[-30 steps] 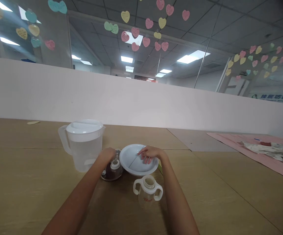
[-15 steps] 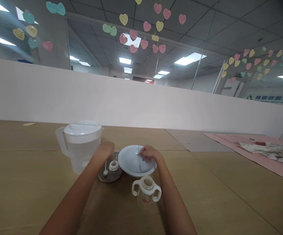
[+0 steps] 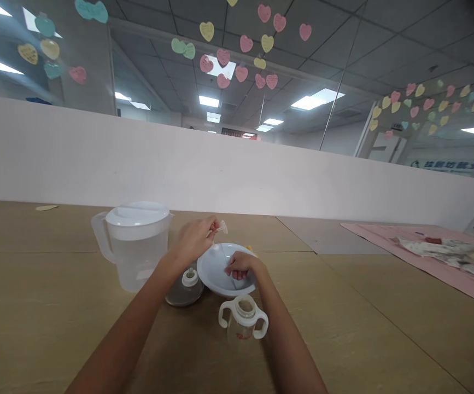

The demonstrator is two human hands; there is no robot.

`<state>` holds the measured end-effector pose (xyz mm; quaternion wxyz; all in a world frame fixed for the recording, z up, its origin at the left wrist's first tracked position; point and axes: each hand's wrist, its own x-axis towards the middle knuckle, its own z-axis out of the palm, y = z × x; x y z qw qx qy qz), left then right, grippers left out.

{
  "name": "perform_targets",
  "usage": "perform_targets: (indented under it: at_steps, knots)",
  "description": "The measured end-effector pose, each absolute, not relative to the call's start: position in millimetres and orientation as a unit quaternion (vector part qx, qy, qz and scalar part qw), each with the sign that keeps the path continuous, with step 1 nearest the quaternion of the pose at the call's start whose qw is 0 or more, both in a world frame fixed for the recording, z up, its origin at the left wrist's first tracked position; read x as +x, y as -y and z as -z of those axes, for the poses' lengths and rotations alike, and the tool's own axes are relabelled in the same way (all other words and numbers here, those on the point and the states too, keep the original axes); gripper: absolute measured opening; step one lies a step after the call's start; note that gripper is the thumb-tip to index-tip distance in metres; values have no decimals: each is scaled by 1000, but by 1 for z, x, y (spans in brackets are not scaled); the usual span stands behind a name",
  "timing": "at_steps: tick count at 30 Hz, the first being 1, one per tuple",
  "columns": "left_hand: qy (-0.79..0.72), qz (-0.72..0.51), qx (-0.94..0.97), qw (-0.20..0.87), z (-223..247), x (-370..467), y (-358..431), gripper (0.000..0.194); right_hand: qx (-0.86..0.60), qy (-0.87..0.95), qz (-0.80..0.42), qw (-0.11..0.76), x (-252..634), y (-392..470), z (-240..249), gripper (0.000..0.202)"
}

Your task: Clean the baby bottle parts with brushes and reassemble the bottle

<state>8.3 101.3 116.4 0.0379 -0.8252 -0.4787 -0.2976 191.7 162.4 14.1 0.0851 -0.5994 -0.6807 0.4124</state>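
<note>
My left hand (image 3: pixel 198 236) is closed in a pinch above the far left rim of the white bowl (image 3: pixel 210 273). From its fingertips sticks a small whitish, see-through piece with a round flat end (image 3: pixel 223 227). My right hand (image 3: pixel 241 266) is inside the bowl, fingers curled by a thin straight rod (image 3: pixel 223 256) that they appear to hold. Left of the bowl, a dark round plate (image 3: pixel 183 298) carries a bottle nipple with its white collar (image 3: pixel 189 277). Nearer to me stands a clear baby bottle with two white handles (image 3: pixel 245 320), its mouth uncovered.
A lidded plastic pitcher (image 3: pixel 138 246) with clear liquid stands left of the plate. Something small and yellow (image 3: pixel 250 249) shows behind the bowl. A flat pale piece (image 3: pixel 47 208) lies far left. Bagged items (image 3: pixel 433 249) lie on a pink cloth (image 3: pixel 368 234) at right.
My left hand has risen from the plate and moved right, carrying the small see-through piece. The white-ended straw-like part no longer shows on the plate. My right hand has shifted slightly left and curled.
</note>
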Motion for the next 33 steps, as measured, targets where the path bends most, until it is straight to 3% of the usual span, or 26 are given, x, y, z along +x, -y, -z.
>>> perform_targets:
  at_steps: [3, 7, 10, 11, 13, 22, 26, 33]
  knots:
    - [473, 329, -817, 30, -113, 12, -103, 23, -592, 684, -397, 153, 200, -156, -35, 16]
    - [426, 370, -824, -42, -114, 11, -105, 24, -561, 684, -333, 328, 223, -129, -87, 18]
    - [390, 393, -823, -131, -117, 11, -104, 26, -414, 666, -286, 551, 232, -91, -125, 23]
    - [381, 399, -820, -152, -118, 11, -104, 27, -362, 664, -286, 587, 232, -79, -134, 26]
    - [365, 411, -816, -179, -120, 13, -101, 28, -307, 681, -291, 598, 226, -59, -145, 29]
    - [349, 425, -804, -225, -128, 17, -91, 28, -351, 724, -230, 547, 197, -52, -148, 31]
    - [329, 451, -790, -255, -128, 17, -92, 28, -345, 686, -185, 614, 198, -50, -150, 31]
    - [311, 473, -787, -245, -129, 19, -89, 21, -340, 704, -242, 575, 207, -42, -152, 33]
